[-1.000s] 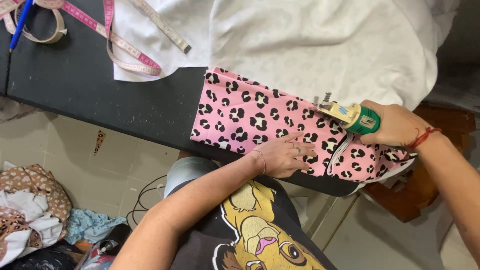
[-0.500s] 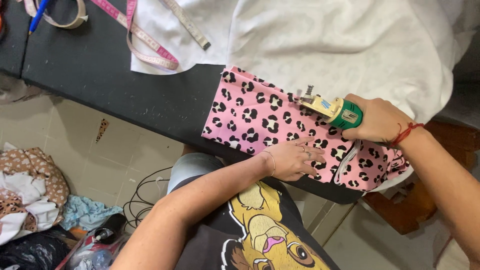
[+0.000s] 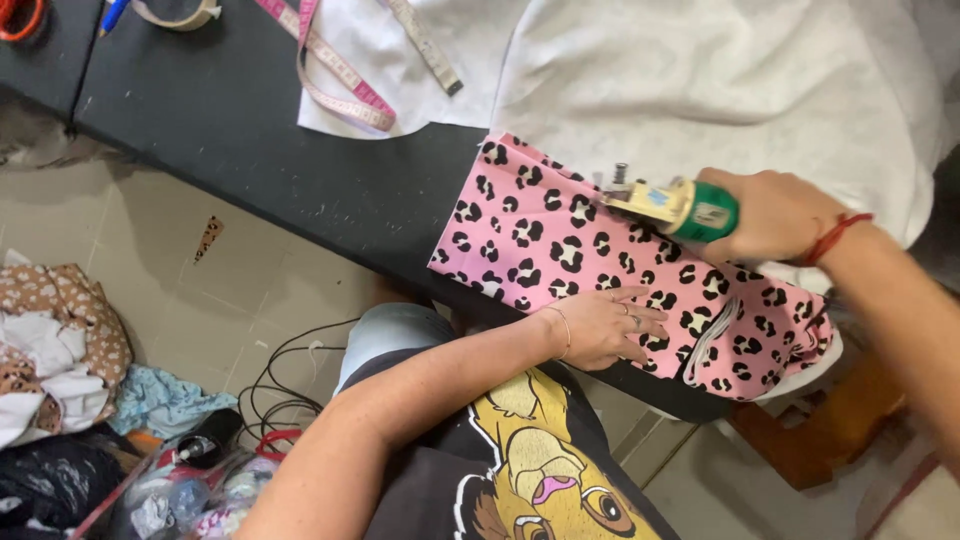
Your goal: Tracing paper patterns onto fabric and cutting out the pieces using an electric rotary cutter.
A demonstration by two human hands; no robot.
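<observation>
The right hand (image 3: 775, 215) has its grip closed around a green-and-yellow electric fabric cutter (image 3: 672, 203) standing on pink leopard-print cloth (image 3: 560, 240) at the dark bench (image 3: 250, 130) edge, the left hand (image 3: 600, 325) lies flat and open on that cloth just below, and the cutter's blade is too small to make out.

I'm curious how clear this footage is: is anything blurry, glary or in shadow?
Head view: even, soft light and no glare; the pink spotted fabric and left hand look sharp; the right hand on the cutter is slightly soft; the floor lies dimmer.
</observation>
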